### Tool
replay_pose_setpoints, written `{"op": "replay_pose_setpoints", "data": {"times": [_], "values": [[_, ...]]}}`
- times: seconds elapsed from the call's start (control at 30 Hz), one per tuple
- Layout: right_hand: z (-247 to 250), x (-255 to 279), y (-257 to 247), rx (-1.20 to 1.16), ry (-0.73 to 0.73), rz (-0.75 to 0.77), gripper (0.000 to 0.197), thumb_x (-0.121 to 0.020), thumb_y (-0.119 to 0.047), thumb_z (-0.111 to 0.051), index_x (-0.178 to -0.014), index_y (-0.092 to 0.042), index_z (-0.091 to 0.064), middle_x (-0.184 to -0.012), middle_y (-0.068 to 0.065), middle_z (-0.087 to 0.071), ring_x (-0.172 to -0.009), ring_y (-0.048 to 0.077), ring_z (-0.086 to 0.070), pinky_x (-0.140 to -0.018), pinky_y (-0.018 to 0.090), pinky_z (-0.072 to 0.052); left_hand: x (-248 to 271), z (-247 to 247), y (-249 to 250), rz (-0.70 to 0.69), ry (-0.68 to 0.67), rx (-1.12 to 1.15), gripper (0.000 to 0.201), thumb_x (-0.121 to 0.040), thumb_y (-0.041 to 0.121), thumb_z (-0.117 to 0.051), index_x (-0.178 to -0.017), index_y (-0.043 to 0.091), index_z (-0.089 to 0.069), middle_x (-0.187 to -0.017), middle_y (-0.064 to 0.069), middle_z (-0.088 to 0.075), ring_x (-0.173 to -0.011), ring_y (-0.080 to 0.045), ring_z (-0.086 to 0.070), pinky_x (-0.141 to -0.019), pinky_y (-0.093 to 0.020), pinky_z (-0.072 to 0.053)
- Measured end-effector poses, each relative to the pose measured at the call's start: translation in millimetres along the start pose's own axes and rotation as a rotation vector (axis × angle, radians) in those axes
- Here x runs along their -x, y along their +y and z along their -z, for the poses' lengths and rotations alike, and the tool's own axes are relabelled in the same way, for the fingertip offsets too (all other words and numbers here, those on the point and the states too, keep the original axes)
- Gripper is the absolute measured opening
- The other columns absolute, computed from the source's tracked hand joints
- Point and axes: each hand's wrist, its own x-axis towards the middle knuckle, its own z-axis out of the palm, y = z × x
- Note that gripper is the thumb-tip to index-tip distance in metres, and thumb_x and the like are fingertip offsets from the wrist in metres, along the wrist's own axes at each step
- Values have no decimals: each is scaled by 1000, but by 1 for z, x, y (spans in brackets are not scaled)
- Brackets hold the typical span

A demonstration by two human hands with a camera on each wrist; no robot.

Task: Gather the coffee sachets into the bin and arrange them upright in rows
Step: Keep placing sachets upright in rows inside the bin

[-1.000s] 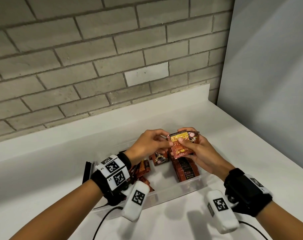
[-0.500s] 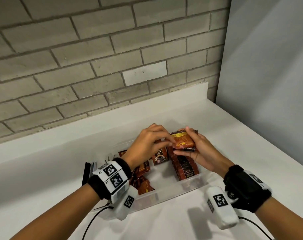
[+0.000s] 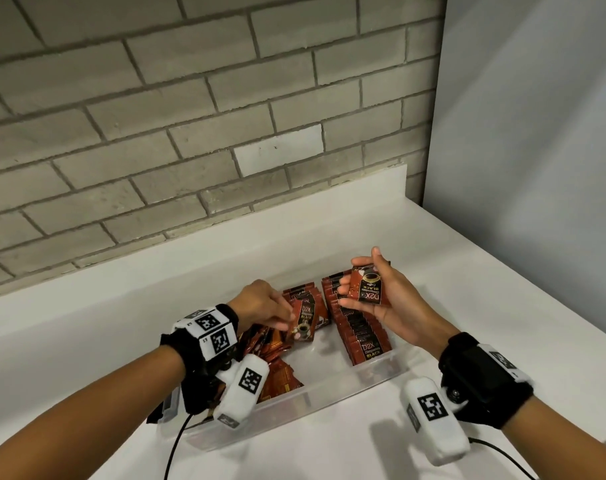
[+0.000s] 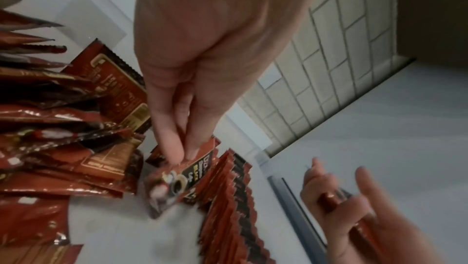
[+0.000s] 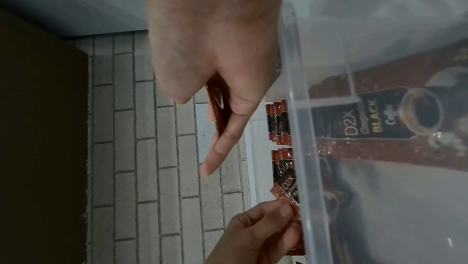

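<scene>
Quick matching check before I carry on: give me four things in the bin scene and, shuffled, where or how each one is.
1. left hand
2. right hand
3. upright row
4. loose pile

a. standing along the bin's right side
b. holds a sachet above the row
c. lying jumbled at the bin's left
d. pinches a sachet down in the bin

Pairs: 1-d, 2-b, 3-a, 4-c

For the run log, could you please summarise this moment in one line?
left hand: pinches sachet | right hand: holds sachet stack | bin: rows partial

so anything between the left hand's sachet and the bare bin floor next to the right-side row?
Nothing visible. The left hand pinches its sachet above bare bin floor, beside the upright row. The loose pile lies to its left.
</scene>
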Motion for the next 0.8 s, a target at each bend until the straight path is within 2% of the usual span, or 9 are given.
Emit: {"op": "replay_pose_setpoints", "data": {"times": [0.1, 0.2, 0.3, 0.4, 0.5, 0.57, 0.7, 0.8], "values": [[0, 0, 0, 9, 1, 2, 44, -96, -44, -41, -117, -6, -53, -85, 17, -70, -80, 26, -70, -68, 37, -59, -8, -6, 1, 65, -14, -119, 6, -76, -4, -74, -80, -4, -70, -83, -16, -71, -65, -16, -68, -64, -20, -58], [0, 0, 0, 4, 0, 2, 43, -97, -43, -41, -118, -6, -52, -86, 17, -70, -80, 26, -70, -67, 36, -59, -16, -10, 6, 114, 14, -242, 10, -75, 0, -76, -71, 2, -68, -70, -9, -72, -58, -14, -67, -66, -23, -59], [1, -1, 0, -7, -1, 4, 43, -98, -42, -40, -118, -6, -52, -86, 17, -70, -80, 26, -71, -66, 35, -59, -25, -12, 6, 128, 34, -270, 9, -77, 4, -76, -74, 2, -68, -60, -3, -70, -55, -12, -66, -69, -25, -59], [2, -1, 0, -11, -6, 1, 42, -98, -41, -40, -118, -6, -53, -86, 17, -70, -80, 26, -71, -66, 36, -59, -27, -12, 4, 93, 61, -165, 7, -81, -2, -70, -85, -3, -64, -75, -10, -67, -63, -15, -65, -67, -24, -58], [2, -2, 0, -23, -2, -2, 40, -99, -37, -41, -119, -4, -52, -85, 17, -70, -79, 26, -71, -65, 36, -59, -25, -14, 5, 153, 23, -16, 9, -80, -6, -69, -88, -9, -66, -89, -21, -70, -66, -17, -68, -59, -20, -58], [2, -2, 0, -48, -3, -3, 36, -100, -30, -44, -123, -3, -50, -87, 19, -69, -81, 27, -71, -67, 38, -59, -26, -17, 5, 182, 23, 45, 11, -80, -6, -69, -90, -11, -66, -96, -26, -70, -69, -21, -70, -61, -23, -59], [5, -3, 0, -142, -36, -21, 31, -101, -10, -36, -130, -3, -46, -103, 26, -66, -98, 38, -68, -78, 48, -58, -31, -23, 2, 192, 59, 37, 16, -78, -4, -72, -93, -10, -66, -95, -26, -70, -82, -29, -72, -70, -32, -60], [6, -4, 1, -185, -65, -45, 34, -100, -1, -32, -130, -6, -46, -116, 30, -62, -107, 42, -63, -83, 54, -55, -33, -24, 1, 186, 83, 47, 20, -79, -5, -71, -96, -12, -64, -87, -23, -70, -73, -27, -71, -65, -30, -60]]}}
